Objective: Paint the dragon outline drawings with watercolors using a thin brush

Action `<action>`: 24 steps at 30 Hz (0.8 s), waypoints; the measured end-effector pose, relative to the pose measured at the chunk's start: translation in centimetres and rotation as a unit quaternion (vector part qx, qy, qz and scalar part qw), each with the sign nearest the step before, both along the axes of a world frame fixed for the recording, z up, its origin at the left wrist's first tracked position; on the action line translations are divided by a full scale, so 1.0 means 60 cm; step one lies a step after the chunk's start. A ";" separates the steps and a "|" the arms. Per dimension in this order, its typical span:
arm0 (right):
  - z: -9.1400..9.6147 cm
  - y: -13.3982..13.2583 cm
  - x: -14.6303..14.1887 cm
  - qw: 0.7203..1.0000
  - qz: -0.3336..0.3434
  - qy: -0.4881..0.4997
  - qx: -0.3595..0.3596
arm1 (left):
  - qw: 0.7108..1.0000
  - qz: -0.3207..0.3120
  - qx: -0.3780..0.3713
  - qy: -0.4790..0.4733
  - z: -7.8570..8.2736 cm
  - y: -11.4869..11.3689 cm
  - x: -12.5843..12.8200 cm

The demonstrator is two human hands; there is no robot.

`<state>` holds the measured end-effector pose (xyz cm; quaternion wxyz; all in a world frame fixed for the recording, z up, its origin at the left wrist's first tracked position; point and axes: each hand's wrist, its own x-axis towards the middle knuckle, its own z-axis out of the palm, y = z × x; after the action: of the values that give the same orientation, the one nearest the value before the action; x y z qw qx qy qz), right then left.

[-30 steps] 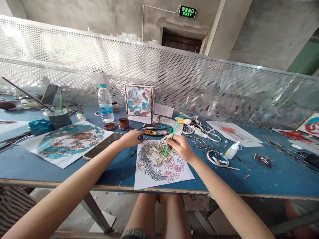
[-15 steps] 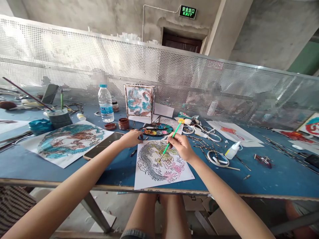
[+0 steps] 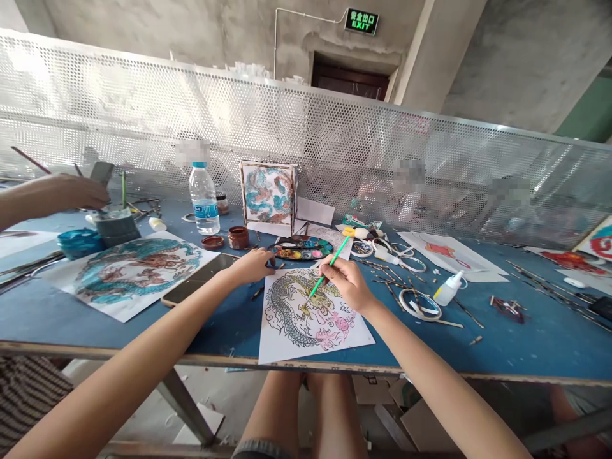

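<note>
Pinched in my right hand (image 3: 348,280) is a thin green paintbrush (image 3: 335,256), its tip touching the dragon drawing (image 3: 287,319) near the middle of the sheet. Yellow covers part of the dragon, pink the lower right; the rest is mostly black outline. My left hand (image 3: 254,265) lies with its fingers stretched out at the sheet's upper left corner, holding nothing that I can see. Just beyond both hands sits an oval paint palette (image 3: 306,255) with several colours. A dark phone (image 3: 191,288) lies under my left forearm.
At left, another person's hand (image 3: 86,191) is over a grey brush cup (image 3: 116,228), beside a blue paint jar (image 3: 79,243) and a painted dragon sheet (image 3: 129,306). A water bottle (image 3: 204,204) stands further back. Tape rolls (image 3: 406,305), sticks and a glue bottle (image 3: 448,290) lie right.
Another person's hand has come in from the left to the brush cup. My brush tip has shifted slightly on the drawing; my left hand stays in place.
</note>
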<state>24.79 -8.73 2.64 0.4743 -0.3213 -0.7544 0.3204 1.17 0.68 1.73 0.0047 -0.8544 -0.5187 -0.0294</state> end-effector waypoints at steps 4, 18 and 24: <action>0.000 -0.002 -0.003 0.999 0.024 -0.022 -0.023 | 1.000 -0.002 0.000 -0.001 0.000 0.000 0.000; -0.005 0.001 -0.008 0.997 0.059 0.006 -0.040 | 1.000 -0.007 -0.002 0.001 0.002 -0.001 0.000; -0.004 -0.001 -0.010 0.999 0.041 -0.007 -0.025 | 1.000 -0.001 -0.006 0.005 0.005 -0.004 0.003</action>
<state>24.22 -8.82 2.39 0.4475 -0.3039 -0.7619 0.3564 1.32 0.43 2.04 0.0022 -0.8551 -0.5179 -0.0223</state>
